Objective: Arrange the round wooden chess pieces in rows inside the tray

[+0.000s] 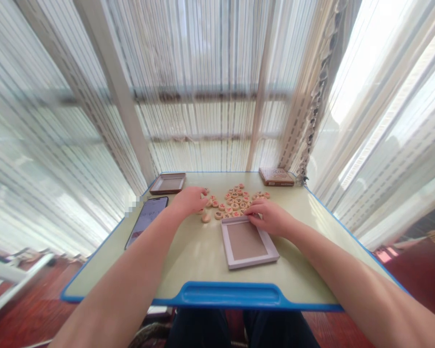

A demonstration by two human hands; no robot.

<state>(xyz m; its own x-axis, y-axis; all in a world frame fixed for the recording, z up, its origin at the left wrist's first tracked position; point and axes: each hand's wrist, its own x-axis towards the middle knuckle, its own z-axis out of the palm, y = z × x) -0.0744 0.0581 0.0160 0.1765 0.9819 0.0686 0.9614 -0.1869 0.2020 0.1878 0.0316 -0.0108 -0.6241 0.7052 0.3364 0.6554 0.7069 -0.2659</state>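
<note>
Round wooden Chinese chess pieces (235,206) with red and black characters lie loose mid-table. My left hand (189,200) reaches to their left side; its thumb and forefinger are apart, with a piece (206,190) by the fingertips. A plain-faced piece (206,218) lies just below that hand. Nearer me is a shallow open box (271,256) with a pale rim and brown bottom. At its upper right corner my right hand (270,217) has its thumb over the rim and its fingers curled outside, close to the pieces. Whatever lies under those fingers is hidden.
A phone (147,220) lies left of my forearm. Behind it is an open brown box part (168,183). A closed brown box (277,177) sits at the back right. The table (108,285) has a blue edge, with sheer curtains (203,121) behind it.
</note>
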